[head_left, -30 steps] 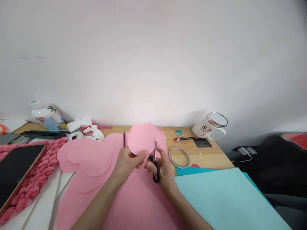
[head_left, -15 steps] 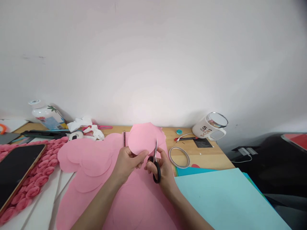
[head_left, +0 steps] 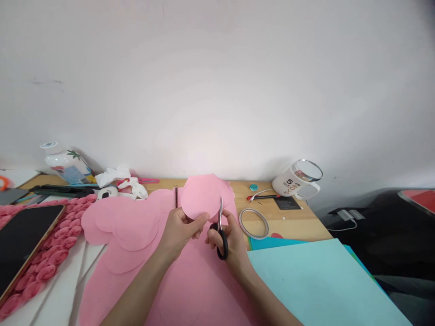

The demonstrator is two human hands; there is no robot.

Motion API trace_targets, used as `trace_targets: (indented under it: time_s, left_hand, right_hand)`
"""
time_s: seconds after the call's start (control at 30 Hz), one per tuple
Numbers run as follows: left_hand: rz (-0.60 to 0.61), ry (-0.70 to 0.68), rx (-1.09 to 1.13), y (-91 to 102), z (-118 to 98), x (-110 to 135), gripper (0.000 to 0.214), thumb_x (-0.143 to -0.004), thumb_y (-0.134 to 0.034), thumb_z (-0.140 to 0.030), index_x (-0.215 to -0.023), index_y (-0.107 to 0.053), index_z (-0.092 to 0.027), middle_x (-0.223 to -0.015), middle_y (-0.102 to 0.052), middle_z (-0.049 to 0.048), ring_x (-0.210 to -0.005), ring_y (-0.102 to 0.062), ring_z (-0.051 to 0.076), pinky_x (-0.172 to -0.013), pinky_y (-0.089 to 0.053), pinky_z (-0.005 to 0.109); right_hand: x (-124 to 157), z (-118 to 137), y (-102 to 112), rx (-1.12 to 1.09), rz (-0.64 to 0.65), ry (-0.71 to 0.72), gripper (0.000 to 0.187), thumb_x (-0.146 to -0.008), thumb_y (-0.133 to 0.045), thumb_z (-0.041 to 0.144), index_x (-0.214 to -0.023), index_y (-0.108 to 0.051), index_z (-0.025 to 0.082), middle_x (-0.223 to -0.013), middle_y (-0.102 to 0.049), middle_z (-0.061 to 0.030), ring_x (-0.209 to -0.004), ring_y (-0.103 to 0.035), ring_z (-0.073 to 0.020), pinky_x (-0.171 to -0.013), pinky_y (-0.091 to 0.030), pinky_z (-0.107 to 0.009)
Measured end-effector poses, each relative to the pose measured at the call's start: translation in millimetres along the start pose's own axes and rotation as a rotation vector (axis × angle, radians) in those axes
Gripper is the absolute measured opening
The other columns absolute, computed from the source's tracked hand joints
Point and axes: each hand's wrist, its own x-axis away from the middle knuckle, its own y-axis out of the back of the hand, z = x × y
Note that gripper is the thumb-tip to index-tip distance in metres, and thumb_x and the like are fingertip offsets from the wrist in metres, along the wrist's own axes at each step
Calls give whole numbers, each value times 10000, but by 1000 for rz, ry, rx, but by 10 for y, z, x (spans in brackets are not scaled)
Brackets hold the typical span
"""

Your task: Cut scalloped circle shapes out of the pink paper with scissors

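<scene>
My left hand pinches the lower edge of a pink paper piece, rounded along its left and bottom sides and angular at the top. In my right hand is a pair of scissors with black handles, its metal blades pointing up at the right part of that paper. The blades look nearly closed. Below both hands spreads a large pink sheet. Several cut pink paper circles overlap to the left of my left hand.
A white lidded mug, a roll of tape and a red-black pen are on the right. Light blue sheets lie at the front right. Leftward are a phone on pink fabric roses and a white bottle.
Hardly anything differs. The scissors and my right hand have shifted very slightly, while my left hand keeps its hold on the paper.
</scene>
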Motion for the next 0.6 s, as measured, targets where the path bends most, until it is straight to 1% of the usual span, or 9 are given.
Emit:
trace_targets:
  time_s: [0.17,0.27,0.37,0.43,0.5,0.6]
  left_hand:
    - [-10,-3,30,2,16,-16,342,-679,-625,-298,-421,-442,-168,-362,-433,-55,-383,-385,73,-441,-318,228]
    - [12,-3,77,-4,9,-8,307,-674,-627,-285,-438,-471,-167,-381,-464,-49,-378,-400,78,-443,-344,234]
    - [42,-4,80,-18,-3,5,309,-701,-593,-290,-436,-496,-165,-381,-468,-39,-377,-423,94,-441,-360,245]
    - [40,-2,60,-27,-6,10,338,-715,-575,-302,-418,-487,-166,-363,-444,-41,-370,-423,97,-433,-350,246]
    - [11,-4,37,-30,-7,11,356,-701,-589,-294,-394,-457,-170,-348,-418,-49,-366,-403,86,-429,-332,240]
    - [-11,1,11,-31,-16,15,361,-664,-610,-246,-370,-415,-171,-338,-392,-61,-376,-365,68,-425,-303,225]
  right_hand:
    - [-20,-22,1,-26,6,-16,431,-630,-556,209,-1014,-360,195,-457,-494,106,-417,-432,-95,-447,-333,-201]
    - [-19,-29,1,-23,11,-6,424,-640,-569,220,-1009,-363,194,-458,-487,105,-413,-418,-91,-444,-325,-200]
    - [0,-9,-6,-10,31,-18,433,-641,-588,224,-1017,-377,187,-450,-474,104,-419,-416,-96,-435,-316,-199]
    - [13,7,-12,3,39,-35,437,-640,-595,219,-1019,-382,184,-444,-468,102,-428,-418,-102,-433,-312,-199]
    - [13,11,-14,4,32,-34,422,-642,-600,214,-1003,-381,189,-450,-464,102,-435,-409,-101,-436,-300,-198]
    - [-16,-10,-5,-38,9,10,408,-632,-637,223,-944,-375,205,-491,-452,102,-455,-388,-90,-443,-274,-191]
